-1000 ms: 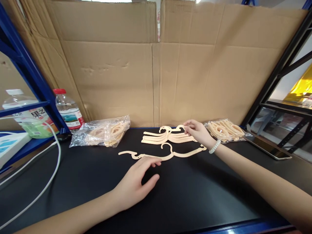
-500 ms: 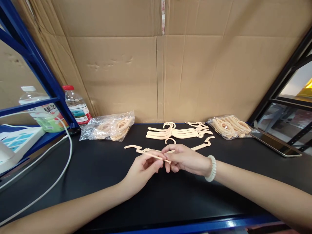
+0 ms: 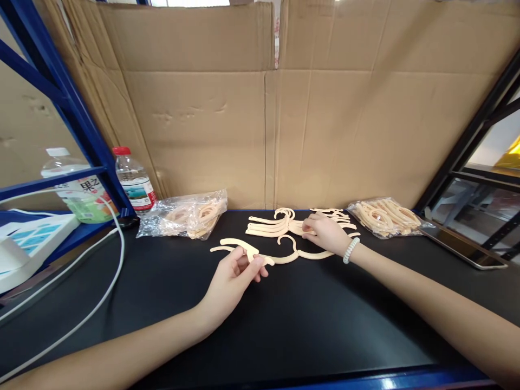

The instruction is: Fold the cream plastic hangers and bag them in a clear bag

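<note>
My left hand [image 3: 235,276] pinches a flat beige plastic hanger piece [image 3: 239,244] between thumb and fingers, held above the black table. Just behind it lies a beige folding hanger [image 3: 286,260] with its hook pointing away from me; part of its left side is hidden by my hand. Farther back, several hanger arms with hooks form a neat stack [image 3: 266,227]. My right hand [image 3: 328,234] rests at the right side of this stack, fingers bent and close together, and what lies between the fingertips is hidden. Small hanger pieces [image 3: 339,214] lie behind that hand.
Clear plastic bags of beige parts lie at the left [image 3: 187,214] and right [image 3: 385,216]. A phone-like dark slab [image 3: 463,244] is far right. Bottles [image 3: 136,184], a white cable [image 3: 119,254] and a blue frame [image 3: 77,124] stand left. Cardboard [image 3: 203,135] closes off the back.
My hands have come apart. The right one moved back and to the right onto the stack; the left one shifted slightly left, keeping the piece, whose flat side now faces me. The view tilted up slightly.
</note>
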`<control>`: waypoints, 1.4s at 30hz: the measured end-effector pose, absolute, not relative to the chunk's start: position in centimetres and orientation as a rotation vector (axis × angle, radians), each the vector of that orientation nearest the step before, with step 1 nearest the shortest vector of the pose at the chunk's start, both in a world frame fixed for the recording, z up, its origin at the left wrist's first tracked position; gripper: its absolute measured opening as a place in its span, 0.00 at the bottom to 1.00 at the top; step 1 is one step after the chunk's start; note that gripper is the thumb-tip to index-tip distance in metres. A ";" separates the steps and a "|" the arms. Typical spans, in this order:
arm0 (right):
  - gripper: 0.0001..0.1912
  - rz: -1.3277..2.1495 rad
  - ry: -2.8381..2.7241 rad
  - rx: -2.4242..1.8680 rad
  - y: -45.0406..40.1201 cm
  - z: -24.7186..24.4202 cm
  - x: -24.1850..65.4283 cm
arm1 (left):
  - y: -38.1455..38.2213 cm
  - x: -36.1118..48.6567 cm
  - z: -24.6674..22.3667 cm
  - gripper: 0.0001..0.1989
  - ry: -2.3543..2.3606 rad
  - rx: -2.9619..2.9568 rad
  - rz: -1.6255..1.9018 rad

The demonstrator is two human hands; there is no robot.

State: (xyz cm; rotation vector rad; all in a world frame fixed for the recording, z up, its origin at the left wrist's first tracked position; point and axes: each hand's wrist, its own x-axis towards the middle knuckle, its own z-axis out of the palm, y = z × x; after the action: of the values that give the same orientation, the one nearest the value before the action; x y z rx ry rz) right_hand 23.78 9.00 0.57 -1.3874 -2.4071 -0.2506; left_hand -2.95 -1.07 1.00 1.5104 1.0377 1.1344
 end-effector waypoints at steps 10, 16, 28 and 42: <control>0.06 -0.254 -2.377 -1.306 9.4 0.7 23.6 | -1.1 -3.2 1.8 0.13 1.074 1.498 1.262; 0.06 -0.221 -2.322 -1.265 9.1 1.3 23.7 | -0.7 -3.4 1.5 0.11 1.045 1.439 1.321; 0.05 -0.129 -2.134 -1.059 4.9 3.7 25.1 | -0.1 -3.6 1.6 0.11 1.002 1.341 1.374; 0.07 0.110 -2.181 -0.977 1.6 2.4 26.1 | 0.9 -4.3 0.8 0.08 0.927 1.222 1.242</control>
State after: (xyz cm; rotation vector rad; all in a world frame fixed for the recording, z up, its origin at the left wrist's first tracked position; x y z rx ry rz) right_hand 26.08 1.55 2.36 -0.9775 -2.1814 0.1096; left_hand -4.25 0.85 0.80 1.2215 0.9265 1.2418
